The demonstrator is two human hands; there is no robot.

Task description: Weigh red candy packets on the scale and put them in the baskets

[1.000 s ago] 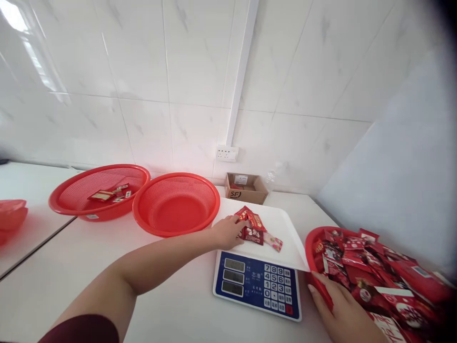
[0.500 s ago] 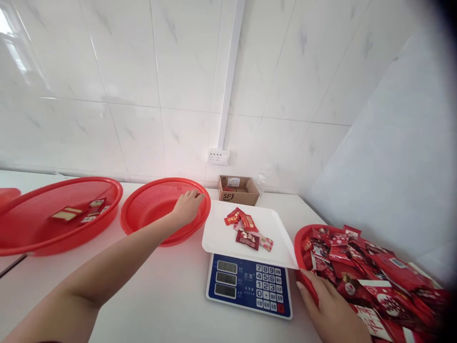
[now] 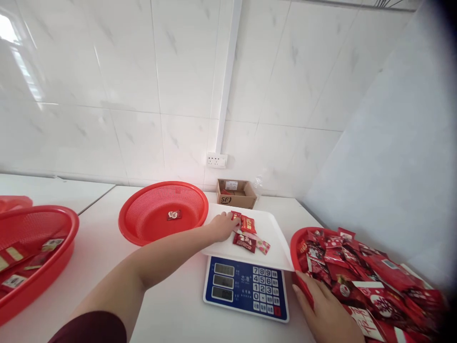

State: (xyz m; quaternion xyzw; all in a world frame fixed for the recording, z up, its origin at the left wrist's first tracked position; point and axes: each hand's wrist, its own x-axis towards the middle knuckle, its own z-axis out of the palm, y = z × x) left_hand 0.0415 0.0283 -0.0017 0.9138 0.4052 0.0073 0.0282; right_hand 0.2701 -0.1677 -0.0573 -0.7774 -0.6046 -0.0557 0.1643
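Over the white weighing tray (image 3: 273,228), my left hand (image 3: 222,227) has its fingers closed at a small red candy packet (image 3: 235,216). Beside it lie another red packet (image 3: 248,224), a dark red packet (image 3: 244,241) and a pink-patterned one (image 3: 263,246). My right hand (image 3: 324,309) grips the near left rim of a red basin (image 3: 295,247) heaped with red snack packets (image 3: 357,267). One dark red packet (image 3: 174,215) rests in the middle red mesh basket (image 3: 126,221). Below the tray is the scale's blue panel (image 3: 246,288) with displays and keys.
At the left stands another red basket (image 3: 67,224) with a few packets in it. A small cardboard box (image 3: 235,199) sits by the tiled wall, behind the tray, under a power socket (image 3: 216,160). A pale sheet-like surface (image 3: 392,143) slopes behind the right basin.
My left hand has moved right, from over the middle basket to the packets on the tray. A dark red packet now shows in that basket. My right hand stays at the basin rim.
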